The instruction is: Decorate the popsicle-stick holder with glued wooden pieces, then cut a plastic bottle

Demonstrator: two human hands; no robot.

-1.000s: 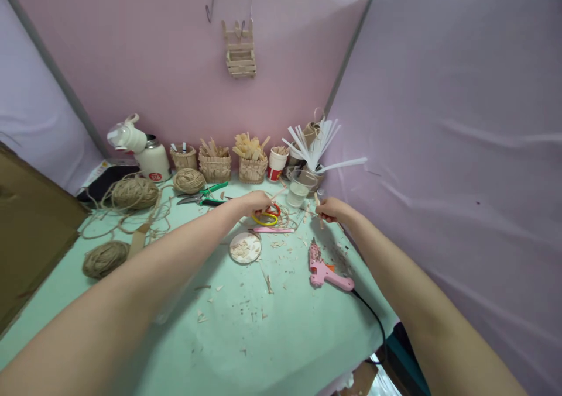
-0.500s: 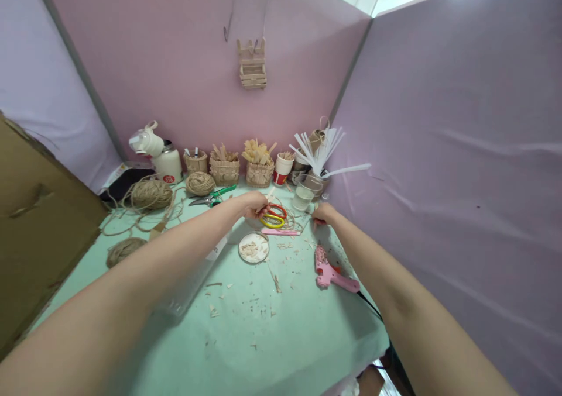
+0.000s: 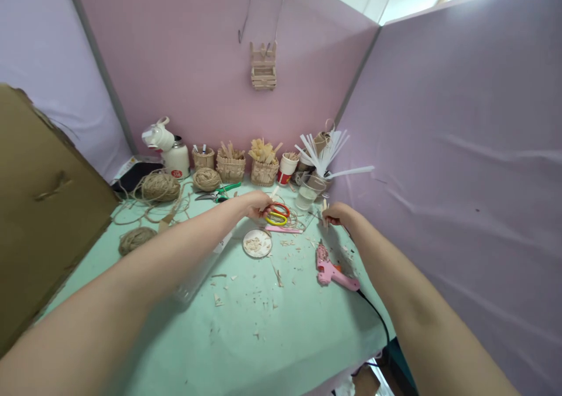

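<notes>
My left hand point(image 3: 260, 205) reaches over the middle of the table, its fingers closed on a pale craft stick point(image 3: 275, 192) that points up and away. Just beside those fingers lie scissors point(image 3: 276, 219) with red and yellow handles, over loose twine. Farther right, my right hand point(image 3: 337, 213) pinches pale craft sticks point(image 3: 325, 213) held roughly upright; I cannot tell exactly how many. Below it a pink glue gun point(image 3: 329, 270) rests on its side. Between the hands and nearer me is a round white dish point(image 3: 257, 253) of wood scraps.
Along the back stand stick-filled baskets point(image 3: 230, 169), a red-and-white paper cup point(image 3: 287, 169), a clear cup of liquid point(image 3: 308, 194) and a white bottle point(image 3: 176, 157). Twine balls point(image 3: 160, 185) and green-handled pruners point(image 3: 217, 195) lie left. A cardboard box point(image 3: 48, 209) borders the left side.
The camera view has turned left, so the scene sits farther right. My right hand dipped, then rose with its sticks upright again. My left hand keeps its stick near the scissors.
</notes>
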